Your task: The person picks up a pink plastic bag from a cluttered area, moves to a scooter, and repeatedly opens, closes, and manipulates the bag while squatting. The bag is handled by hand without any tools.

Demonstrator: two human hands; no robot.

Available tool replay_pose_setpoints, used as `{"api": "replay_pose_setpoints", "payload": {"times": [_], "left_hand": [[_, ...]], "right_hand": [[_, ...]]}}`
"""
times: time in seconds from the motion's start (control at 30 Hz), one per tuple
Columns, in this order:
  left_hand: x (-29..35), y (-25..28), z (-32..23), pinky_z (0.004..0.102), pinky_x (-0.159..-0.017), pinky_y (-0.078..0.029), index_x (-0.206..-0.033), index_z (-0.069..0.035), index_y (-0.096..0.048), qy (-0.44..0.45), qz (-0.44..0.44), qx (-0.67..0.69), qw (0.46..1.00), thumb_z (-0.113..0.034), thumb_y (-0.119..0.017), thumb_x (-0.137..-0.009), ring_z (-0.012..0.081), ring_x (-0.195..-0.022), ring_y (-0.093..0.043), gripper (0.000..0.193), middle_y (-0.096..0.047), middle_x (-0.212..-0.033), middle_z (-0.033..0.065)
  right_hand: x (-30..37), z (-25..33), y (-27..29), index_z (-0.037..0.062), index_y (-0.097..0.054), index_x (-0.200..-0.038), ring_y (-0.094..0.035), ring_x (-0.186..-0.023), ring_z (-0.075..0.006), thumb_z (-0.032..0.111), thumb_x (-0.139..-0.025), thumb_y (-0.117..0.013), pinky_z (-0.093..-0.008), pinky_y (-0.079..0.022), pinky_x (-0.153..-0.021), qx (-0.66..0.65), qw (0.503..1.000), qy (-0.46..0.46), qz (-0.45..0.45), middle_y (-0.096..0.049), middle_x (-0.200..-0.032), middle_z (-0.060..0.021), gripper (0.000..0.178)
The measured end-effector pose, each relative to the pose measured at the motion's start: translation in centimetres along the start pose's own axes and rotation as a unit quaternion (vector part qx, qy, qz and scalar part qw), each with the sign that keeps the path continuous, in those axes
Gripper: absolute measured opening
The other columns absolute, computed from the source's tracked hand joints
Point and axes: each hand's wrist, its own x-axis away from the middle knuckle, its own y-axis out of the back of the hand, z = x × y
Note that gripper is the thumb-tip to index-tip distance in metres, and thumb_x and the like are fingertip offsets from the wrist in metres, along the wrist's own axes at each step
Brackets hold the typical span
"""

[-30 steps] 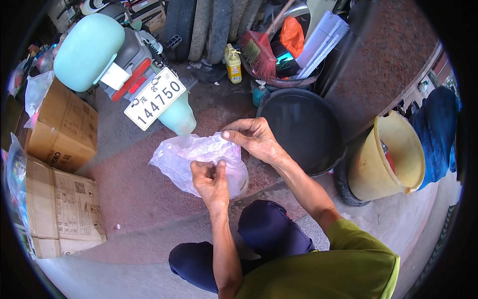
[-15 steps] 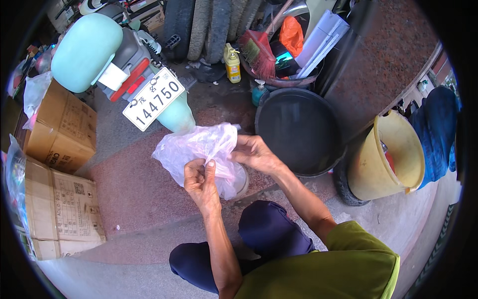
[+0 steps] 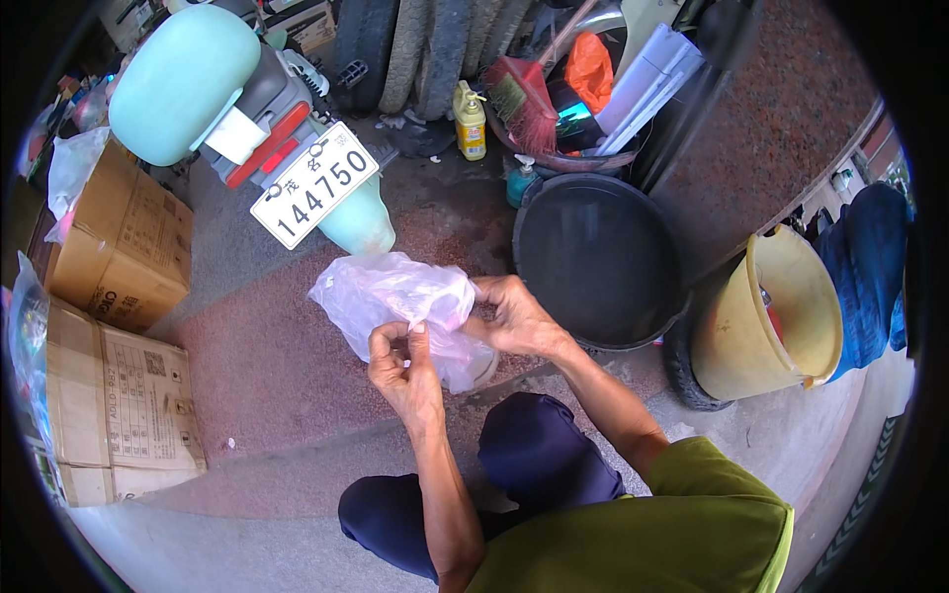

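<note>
A thin, pale pinkish plastic bag [image 3: 371, 294] hangs crumpled between my two hands, above the reddish paving. My left hand [image 3: 407, 371] pinches its near edge between thumb and forefinger. On the bag's right side, my right hand [image 3: 516, 318] grips the film with bent fingers. Something pink shows faintly through the plastic, too blurred to name. Under the bag, close to my knee, the edge of a pale round object [image 3: 483, 374] peeks out; the bag covers most of it.
A black round tub [image 3: 598, 262] stands right of my hands, with a yellow bucket [image 3: 791, 306] beyond it. Cardboard boxes [image 3: 129, 395] line the left side. Ahead are a scooter's mint-green rear case [image 3: 183, 84], a yellow pump bottle [image 3: 471, 124], and a basin with a red brush [image 3: 529, 104].
Both hands have shifted slightly right within the picture, and the bag has bunched a little lower and flatter. Each hand keeps its grip; the whole view has moved slightly.
</note>
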Motion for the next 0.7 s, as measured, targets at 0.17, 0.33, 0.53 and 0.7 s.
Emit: {"api": "replay_pose_setpoints", "payload": {"times": [0.17,0.33,0.53,0.7], "left_hand": [[-0.4,0.8,0.3,0.0232,-0.062,-0.037,-0.086,-0.004,-0.057,0.006,0.000,-0.015,1.000,-0.009,-0.072,-0.083,0.0062,-0.069,-0.042,0.016,-0.051,-0.077,-0.0021],[0.7,-0.4,-1.3,0.0390,-0.082,-0.042,-0.100,-0.002,-0.058,-0.136,-0.053,-0.176,0.974,-0.013,-0.074,-0.080,0.0220,-0.094,-0.048,0.029,-0.049,-0.104,0.0111],[0.5,-1.1,-1.6,0.0466,-0.092,-0.039,-0.107,-0.003,-0.063,-0.156,0.024,-0.206,0.966,-0.012,-0.075,-0.077,0.0305,-0.105,-0.049,0.033,-0.052,-0.103,0.0115],[-0.7,-0.8,-1.5,0.0300,-0.072,-0.038,-0.085,-0.004,-0.063,-0.130,0.087,-0.126,0.980,-0.003,-0.065,-0.084,0.0144,-0.084,-0.055,0.002,-0.058,-0.088,0.0019]], "right_hand": [[-0.1,0.6,1.5,-0.0034,-0.069,-0.092,-0.061,-0.082,-0.0113,0.006,-0.081,-0.067,-0.0268,-0.050,-0.074,-0.148,0.980,-0.117,-0.062,-0.067,-0.084,-0.0075,0.014],[-0.2,0.7,-0.5,-0.0019,-0.068,-0.084,-0.052,-0.069,-0.0061,0.015,-0.084,-0.074,-0.0257,-0.044,-0.060,-0.046,0.991,-0.094,-0.084,-0.062,-0.074,-0.0014,0.018],[-0.2,-1.0,-1.1,-0.0006,-0.062,-0.084,-0.049,-0.071,-0.0038,0.017,-0.087,-0.072,-0.0236,-0.042,-0.059,-0.205,0.972,-0.102,-0.050,-0.055,-0.073,0.0047,0.020],[-0.3,-0.4,-1.4,-0.0006,-0.063,-0.095,-0.055,-0.082,-0.0054,0.012,-0.088,-0.070,-0.0246,-0.047,-0.072,-0.249,0.965,-0.078,-0.001,-0.062,-0.085,0.0012,0.016]]}}
